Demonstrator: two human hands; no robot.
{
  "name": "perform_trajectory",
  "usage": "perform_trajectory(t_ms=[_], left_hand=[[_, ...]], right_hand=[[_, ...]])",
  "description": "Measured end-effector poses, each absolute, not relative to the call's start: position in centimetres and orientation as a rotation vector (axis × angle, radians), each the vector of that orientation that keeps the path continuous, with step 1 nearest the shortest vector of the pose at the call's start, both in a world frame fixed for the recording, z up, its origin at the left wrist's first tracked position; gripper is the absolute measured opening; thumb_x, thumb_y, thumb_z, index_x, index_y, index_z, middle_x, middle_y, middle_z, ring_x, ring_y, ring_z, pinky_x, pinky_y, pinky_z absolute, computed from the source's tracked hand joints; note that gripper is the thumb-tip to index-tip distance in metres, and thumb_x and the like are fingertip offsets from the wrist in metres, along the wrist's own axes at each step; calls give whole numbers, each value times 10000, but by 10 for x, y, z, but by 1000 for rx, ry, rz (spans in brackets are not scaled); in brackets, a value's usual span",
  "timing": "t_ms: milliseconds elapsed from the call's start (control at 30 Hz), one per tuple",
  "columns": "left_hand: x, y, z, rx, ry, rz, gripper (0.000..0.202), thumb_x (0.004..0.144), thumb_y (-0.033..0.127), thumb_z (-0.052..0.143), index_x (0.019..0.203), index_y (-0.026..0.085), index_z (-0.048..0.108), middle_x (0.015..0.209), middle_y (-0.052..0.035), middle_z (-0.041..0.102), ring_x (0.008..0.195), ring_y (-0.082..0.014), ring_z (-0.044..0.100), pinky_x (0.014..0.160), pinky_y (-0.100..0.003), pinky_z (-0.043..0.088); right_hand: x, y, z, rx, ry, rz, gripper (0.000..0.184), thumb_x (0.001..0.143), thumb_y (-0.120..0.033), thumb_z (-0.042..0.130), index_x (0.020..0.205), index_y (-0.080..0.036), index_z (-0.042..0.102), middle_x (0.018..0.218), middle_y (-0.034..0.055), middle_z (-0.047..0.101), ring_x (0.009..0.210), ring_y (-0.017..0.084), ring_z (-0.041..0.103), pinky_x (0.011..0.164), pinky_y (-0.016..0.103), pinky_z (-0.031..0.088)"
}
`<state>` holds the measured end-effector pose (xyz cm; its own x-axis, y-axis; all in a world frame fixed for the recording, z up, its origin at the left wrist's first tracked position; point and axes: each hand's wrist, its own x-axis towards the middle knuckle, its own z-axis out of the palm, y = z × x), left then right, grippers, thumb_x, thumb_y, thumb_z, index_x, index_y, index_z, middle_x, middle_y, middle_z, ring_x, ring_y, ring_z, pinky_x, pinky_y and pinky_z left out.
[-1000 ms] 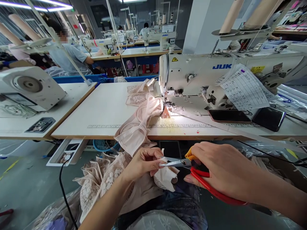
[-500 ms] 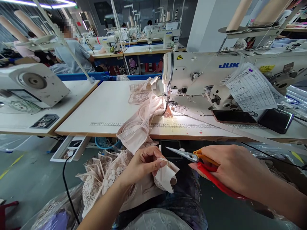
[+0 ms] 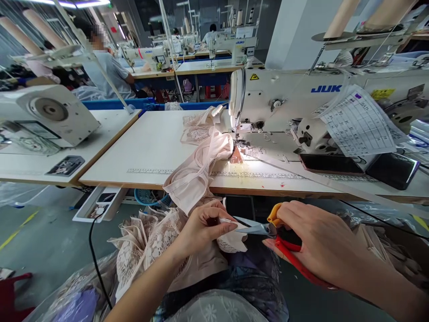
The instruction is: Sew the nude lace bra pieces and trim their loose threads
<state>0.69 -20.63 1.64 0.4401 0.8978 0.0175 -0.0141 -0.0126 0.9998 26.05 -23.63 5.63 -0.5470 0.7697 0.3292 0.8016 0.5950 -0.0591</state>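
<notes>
My left hand (image 3: 208,226) pinches the edge of a pale pink bra piece (image 3: 231,241) with lace, held above my lap. Red and yellow-handled scissors (image 3: 288,243) are in my right hand (image 3: 321,237); their blades stand apart, with the fabric edge between or right beside them, close to my left fingertips. More lace bra pieces (image 3: 161,241) lie bunched on my lap, left of my hands. Another bra (image 3: 192,174) hangs over the table's front edge, its upper end by the needle of the sewing machine (image 3: 281,100).
Two phones (image 3: 331,163) lie on the sewing table (image 3: 114,152), near a paper chart (image 3: 360,123) hung on the machine. An open drawer (image 3: 100,203) sticks out under the table. At left stands another machine (image 3: 47,114); a person (image 3: 107,71) sits beyond it.
The scissors have moved left to the fabric edge and their blades have opened. My left hand has turned the bra piece slightly. The view has shifted a little.
</notes>
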Motion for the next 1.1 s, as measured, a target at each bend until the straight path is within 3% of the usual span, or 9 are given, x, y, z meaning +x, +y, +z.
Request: perform_trajectory(t_ms=[267, 633, 733, 867, 933, 1000, 1100], left_hand=[[10, -205, 14, 1288, 783, 914, 307, 734, 452, 839, 720, 153, 771, 720, -33, 553, 672, -120, 463, 584, -231, 330], [10, -208, 9, 1148, 762, 851, 318, 699, 409, 861, 654, 135, 707, 721, -9, 533, 644, -99, 453, 573, -226, 314], [11, -209, 9, 1140, 775, 848, 311, 724, 388, 843, 639, 135, 684, 727, -4, 531, 657, -103, 479, 589, -226, 350], [12, -211, 11, 1172, 792, 853, 280, 747, 377, 827, 670, 137, 705, 724, -11, 558, 665, -110, 518, 606, -223, 408], [12, -215, 12, 1191, 792, 876, 259, 755, 362, 824, 686, 136, 718, 724, -21, 580, 669, -108, 528, 595, -210, 412], [11, -221, 15, 1180, 770, 907, 241, 765, 346, 821, 693, 137, 723, 720, -15, 574, 617, -85, 506, 538, -188, 390], [8, -231, 20, 1118, 710, 948, 212, 781, 325, 812, 708, 145, 726, 729, 3, 547, 503, -41, 442, 431, -167, 340]], right_hand=[[256, -233, 55, -1324, -2575, -260, 252, 853, -389, 615, 717, -207, 505, 651, 19, 550, 558, 170, 532, 521, 282, 359], [259, -234, 44, -1256, -2555, -312, 254, 885, -332, 514, 662, -211, 500, 573, 7, 530, 481, 151, 516, 473, 269, 306], [261, -234, 46, -1301, -2554, -151, 281, 878, -314, 501, 615, -222, 471, 531, 1, 519, 440, 139, 487, 444, 265, 274], [265, -233, 52, -1518, -2438, 415, 418, 858, -501, 612, 600, -231, 423, 510, -23, 514, 423, 122, 458, 416, 247, 291], [266, -235, 46, -1536, -2272, 708, 360, 874, -515, 613, 686, -227, 507, 615, -8, 611, 510, 142, 560, 460, 235, 402], [264, -240, 25, -1464, -2089, 921, 228, 906, -446, 595, 912, -219, 612, 899, 48, 725, 765, 192, 690, 644, 260, 541], [254, -254, -28, -1331, -1909, 1073, 342, 894, -331, 604, 1216, -219, 582, 1287, 116, 660, 1103, 248, 668, 920, 354, 552]])
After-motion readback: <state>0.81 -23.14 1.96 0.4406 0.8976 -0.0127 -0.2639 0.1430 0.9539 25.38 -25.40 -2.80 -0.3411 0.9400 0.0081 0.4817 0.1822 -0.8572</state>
